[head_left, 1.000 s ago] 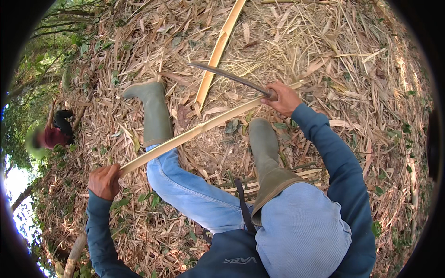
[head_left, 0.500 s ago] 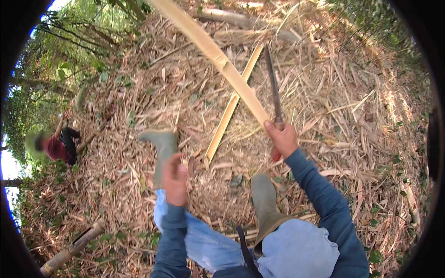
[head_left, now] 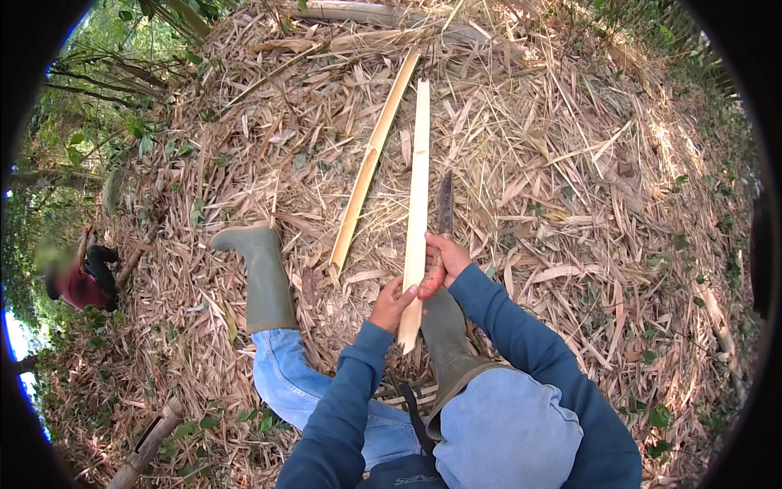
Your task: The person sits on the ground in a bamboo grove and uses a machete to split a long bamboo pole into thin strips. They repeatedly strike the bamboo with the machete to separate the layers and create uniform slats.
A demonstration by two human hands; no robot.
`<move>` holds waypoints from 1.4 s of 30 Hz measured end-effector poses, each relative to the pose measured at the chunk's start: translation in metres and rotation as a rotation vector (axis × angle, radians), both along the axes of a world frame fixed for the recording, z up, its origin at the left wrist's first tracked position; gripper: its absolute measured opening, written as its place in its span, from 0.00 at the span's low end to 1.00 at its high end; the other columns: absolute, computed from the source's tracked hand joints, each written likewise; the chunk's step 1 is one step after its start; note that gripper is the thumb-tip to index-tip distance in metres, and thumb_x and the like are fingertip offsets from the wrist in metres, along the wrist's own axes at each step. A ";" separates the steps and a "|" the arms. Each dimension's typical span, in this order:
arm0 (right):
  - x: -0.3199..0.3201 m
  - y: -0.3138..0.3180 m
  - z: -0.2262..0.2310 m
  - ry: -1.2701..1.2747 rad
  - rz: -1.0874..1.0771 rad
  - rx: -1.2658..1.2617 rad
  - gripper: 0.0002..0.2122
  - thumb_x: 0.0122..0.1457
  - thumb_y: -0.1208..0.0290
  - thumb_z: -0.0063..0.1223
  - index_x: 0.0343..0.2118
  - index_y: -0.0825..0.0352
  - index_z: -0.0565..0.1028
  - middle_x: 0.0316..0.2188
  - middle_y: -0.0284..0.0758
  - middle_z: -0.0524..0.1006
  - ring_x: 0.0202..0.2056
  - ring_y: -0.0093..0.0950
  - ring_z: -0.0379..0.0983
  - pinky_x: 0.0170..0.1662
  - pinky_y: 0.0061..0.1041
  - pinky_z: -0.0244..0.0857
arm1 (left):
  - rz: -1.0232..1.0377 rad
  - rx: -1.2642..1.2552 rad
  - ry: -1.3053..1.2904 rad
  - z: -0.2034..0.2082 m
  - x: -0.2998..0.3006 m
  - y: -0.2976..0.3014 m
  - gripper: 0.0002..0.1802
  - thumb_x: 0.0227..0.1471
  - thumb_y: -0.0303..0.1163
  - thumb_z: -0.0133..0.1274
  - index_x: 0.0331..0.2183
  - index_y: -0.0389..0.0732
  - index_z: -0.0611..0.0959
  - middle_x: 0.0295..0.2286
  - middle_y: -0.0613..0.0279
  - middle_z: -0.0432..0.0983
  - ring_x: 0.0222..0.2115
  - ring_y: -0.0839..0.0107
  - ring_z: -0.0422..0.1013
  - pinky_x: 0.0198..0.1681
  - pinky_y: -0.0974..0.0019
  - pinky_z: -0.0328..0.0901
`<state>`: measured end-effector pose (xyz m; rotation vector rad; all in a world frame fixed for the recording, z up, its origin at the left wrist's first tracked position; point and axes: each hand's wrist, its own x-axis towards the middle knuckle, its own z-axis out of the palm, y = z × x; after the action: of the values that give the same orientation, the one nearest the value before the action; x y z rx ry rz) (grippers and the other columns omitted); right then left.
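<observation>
A long pale bamboo strip [head_left: 419,179] points away from me, its near end just above my right boot. My left hand [head_left: 393,305] is closed round its near part. In my right hand [head_left: 448,259] is a long knife, with the red-orange handle [head_left: 432,282] in my grip. Its dark blade [head_left: 445,204] points forward beside the strip. The fingertips of this hand reach the strip's right edge. A second split bamboo piece [head_left: 368,167], hollow side showing, lies on the ground to the left.
Dry bamboo leaves and litter [head_left: 538,147] cover the ground. My green rubber boots [head_left: 269,281] are spread wide. A cut bamboo pole [head_left: 147,448] lies at the lower left, and another pole [head_left: 358,11] at the far side. Another person [head_left: 85,277] is low down at the left.
My left hand has come over from the left and taken hold of the bamboo strip. The strip swung from slanting far left to nearly straight ahead. My right hand with the knife moved nearer and left.
</observation>
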<state>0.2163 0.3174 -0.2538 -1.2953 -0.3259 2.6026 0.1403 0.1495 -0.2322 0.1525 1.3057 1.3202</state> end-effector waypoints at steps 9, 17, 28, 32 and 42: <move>0.043 0.003 0.015 -0.145 0.131 0.091 0.13 0.59 0.65 0.54 0.39 0.71 0.69 0.33 0.45 0.80 0.27 0.31 0.78 0.29 0.30 0.75 | 0.049 -0.036 -0.419 -0.024 -0.011 -0.048 0.14 0.64 0.38 0.36 0.37 0.37 0.70 0.16 0.64 0.65 0.09 0.75 0.61 0.12 0.71 0.60; 0.067 0.012 -0.007 -0.267 0.184 0.157 0.12 0.57 0.64 0.57 0.34 0.67 0.70 0.21 0.37 0.77 0.17 0.24 0.70 0.17 0.27 0.65 | 0.158 0.333 -1.113 -0.018 -0.009 -0.048 0.29 0.63 0.53 0.33 0.39 0.33 0.70 0.13 0.65 0.60 0.07 0.77 0.58 0.09 0.73 0.54; 0.104 0.015 -0.027 -0.481 0.296 0.578 0.11 0.55 0.66 0.58 0.31 0.70 0.72 0.14 0.30 0.68 0.11 0.21 0.63 0.14 0.22 0.58 | -0.025 -0.439 0.734 -0.023 0.005 -0.066 0.29 0.55 0.57 0.51 0.31 0.35 0.80 0.15 0.59 0.72 0.16 0.71 0.69 0.21 0.65 0.64; 0.114 0.014 -0.036 -0.506 0.335 0.595 0.12 0.55 0.66 0.59 0.32 0.70 0.71 0.15 0.31 0.68 0.13 0.21 0.64 0.15 0.22 0.60 | -0.144 -0.572 0.800 -0.019 -0.005 -0.083 0.31 0.50 0.60 0.54 0.30 0.36 0.80 0.22 0.46 0.77 0.26 0.53 0.75 0.32 0.53 0.67; 0.118 0.002 -0.051 -0.547 0.436 0.629 0.15 0.55 0.64 0.58 0.37 0.69 0.69 0.19 0.32 0.70 0.18 0.23 0.66 0.20 0.26 0.64 | -0.184 -0.508 0.548 -0.025 -0.010 -0.085 0.23 0.55 0.48 0.54 0.36 0.34 0.76 0.22 0.49 0.77 0.26 0.58 0.77 0.28 0.59 0.71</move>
<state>0.3347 0.3196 -0.3048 -1.7727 -1.5175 2.0593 0.1307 0.0641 -0.2570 0.2833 1.9992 0.7755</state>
